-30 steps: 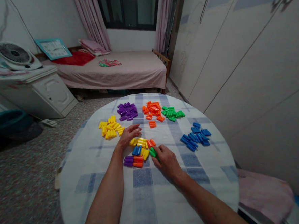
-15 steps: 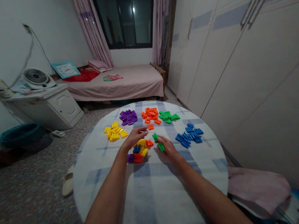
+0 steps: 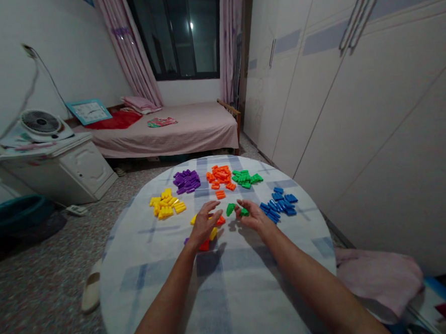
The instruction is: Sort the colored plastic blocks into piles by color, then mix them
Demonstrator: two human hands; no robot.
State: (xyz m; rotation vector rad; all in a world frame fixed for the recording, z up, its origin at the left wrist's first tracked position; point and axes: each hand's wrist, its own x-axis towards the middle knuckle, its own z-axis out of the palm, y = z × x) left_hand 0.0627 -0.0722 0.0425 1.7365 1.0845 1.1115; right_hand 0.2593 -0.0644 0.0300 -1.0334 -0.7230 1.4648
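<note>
My left hand (image 3: 207,223) hovers palm down with its fingers apart and nothing in them. It partly covers a mixed group of toy blocks: a red-orange block (image 3: 204,245), a yellow block (image 3: 213,233) and a bit of purple. My right hand (image 3: 254,215) is curled with thumb and fingers around a green toy block (image 3: 244,212), partly hidden by the fingers. Another green block (image 3: 230,209) sits just left of its fingertips; whether they touch it I cannot tell. A single orange block (image 3: 220,194) lies beyond both hands.
Loose blocks lie in colour piles on the round table (image 3: 231,297): yellow (image 3: 167,205), purple (image 3: 186,181), orange (image 3: 219,175), green (image 3: 246,178) and blue (image 3: 278,204). A bed (image 3: 168,137) stands behind, a wardrobe (image 3: 377,152) to the right.
My left hand has come down and nearer, over the mixed blocks. My right hand has shifted slightly right with a green block, away from the other green one. The view has turned a little.
</note>
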